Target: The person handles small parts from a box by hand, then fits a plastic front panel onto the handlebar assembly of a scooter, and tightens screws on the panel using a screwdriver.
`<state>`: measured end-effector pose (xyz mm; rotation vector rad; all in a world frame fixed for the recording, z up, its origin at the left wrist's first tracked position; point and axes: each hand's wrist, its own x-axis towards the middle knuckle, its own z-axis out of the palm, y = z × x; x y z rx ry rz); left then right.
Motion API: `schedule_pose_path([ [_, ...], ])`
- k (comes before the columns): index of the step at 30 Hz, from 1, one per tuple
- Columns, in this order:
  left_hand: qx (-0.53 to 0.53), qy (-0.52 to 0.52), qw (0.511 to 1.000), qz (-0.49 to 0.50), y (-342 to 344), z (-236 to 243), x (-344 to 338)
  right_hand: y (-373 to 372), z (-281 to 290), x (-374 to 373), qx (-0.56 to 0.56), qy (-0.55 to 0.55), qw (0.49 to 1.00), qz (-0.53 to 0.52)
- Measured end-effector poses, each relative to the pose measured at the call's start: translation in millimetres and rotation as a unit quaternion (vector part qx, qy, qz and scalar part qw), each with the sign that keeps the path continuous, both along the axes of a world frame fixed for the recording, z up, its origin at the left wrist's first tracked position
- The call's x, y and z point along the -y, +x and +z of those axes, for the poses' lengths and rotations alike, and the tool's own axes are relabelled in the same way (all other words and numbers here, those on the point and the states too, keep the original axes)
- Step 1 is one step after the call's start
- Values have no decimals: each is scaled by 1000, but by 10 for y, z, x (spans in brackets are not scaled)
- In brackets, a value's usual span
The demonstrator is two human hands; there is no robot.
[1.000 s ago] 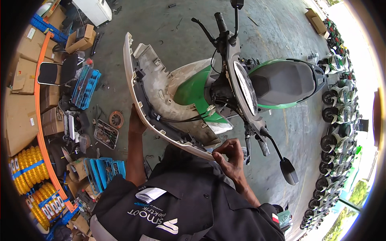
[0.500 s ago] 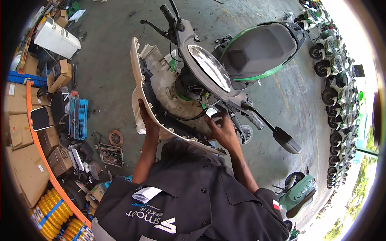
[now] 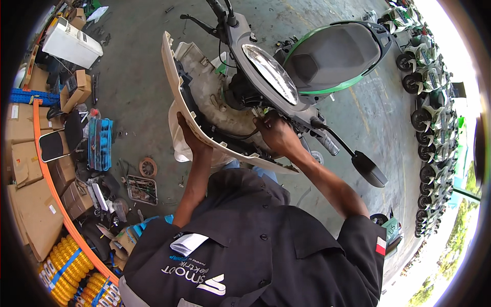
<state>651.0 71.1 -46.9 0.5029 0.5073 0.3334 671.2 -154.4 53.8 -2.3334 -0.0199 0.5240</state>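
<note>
A grey and green scooter stands in front of me, with its oval headlight (image 3: 270, 73) and dark seat (image 3: 335, 59) facing up. My left hand (image 3: 193, 137) is closed around the edge of a cream front panel (image 3: 171, 65), thumb on the inner side. The panel is tilted away from the scooter's front, its dirty inner face showing. My right hand (image 3: 276, 134) reaches in below the headlight, its fingers pinched together by the wiring. What they hold is hidden. A black cable (image 3: 238, 136) runs from near those fingertips along the inside of the panel.
A black mirror (image 3: 369, 169) sticks out at the right, a brake lever (image 3: 197, 23) at upper left. On the floor at left are a blue toolbox (image 3: 100, 144), a metal tray (image 3: 141, 189) of tools and several cardboard boxes (image 3: 33, 169). Parked scooters (image 3: 427, 115) line the right side.
My right hand has moved up and deeper under the headlight, its forearm angled more from the right. The white piece by its fingers is now out of sight. My left hand still holds the panel.
</note>
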Motion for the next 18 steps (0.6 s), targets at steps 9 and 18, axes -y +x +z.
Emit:
schedule_pose_path([
  [9,-182,146,972,3,289,90,443,190,534,162,-186,29,982,34],
  [18,-130,85,984,-90,455,147,309,-382,517,-344,254,-99,961,45],
])
